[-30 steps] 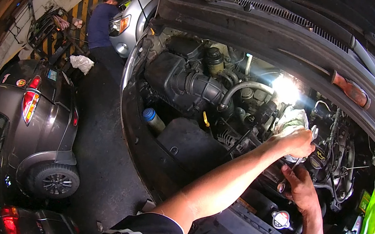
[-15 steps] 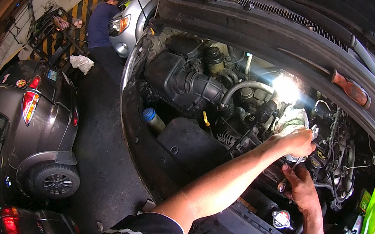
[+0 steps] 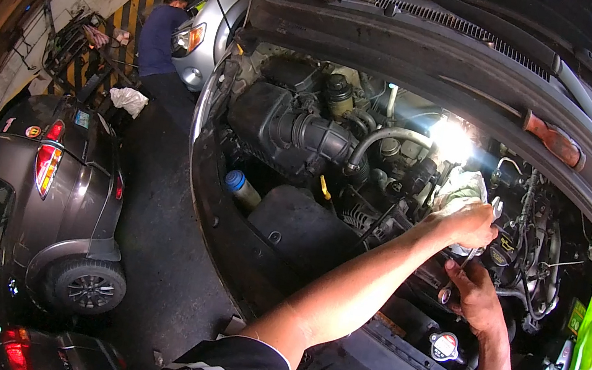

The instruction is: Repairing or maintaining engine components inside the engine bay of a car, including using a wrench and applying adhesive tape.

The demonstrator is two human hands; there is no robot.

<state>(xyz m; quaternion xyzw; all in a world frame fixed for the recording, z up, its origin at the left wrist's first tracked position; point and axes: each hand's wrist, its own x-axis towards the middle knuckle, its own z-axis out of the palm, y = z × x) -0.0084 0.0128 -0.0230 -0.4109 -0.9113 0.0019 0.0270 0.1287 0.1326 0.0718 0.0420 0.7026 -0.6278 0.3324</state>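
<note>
My left hand (image 3: 469, 225) is closed around an open-end wrench (image 3: 497, 207), whose forked jaw pokes out above the fist, over the middle of the engine. Just below and nearer me, my right hand (image 3: 483, 301) is closed with its thumb extended on a metal tool. A round hollow end (image 3: 444, 294) shows beside its fingers; the rest of that tool is mostly hidden by the hand. Behind my left hand lies a whitish cloth (image 3: 464, 187). The black oil filler cap (image 3: 502, 252) sits just right of both hands.
A bright work lamp (image 3: 452, 138) glares behind the cloth. An orange-handled screwdriver (image 3: 554, 141) rests along the cowl. The radiator cap (image 3: 444, 346) is near the front edge. A blue-capped bottle (image 3: 236, 182) and air intake hose (image 3: 312, 135) lie left. Another person (image 3: 160, 39) bends beside a silver car.
</note>
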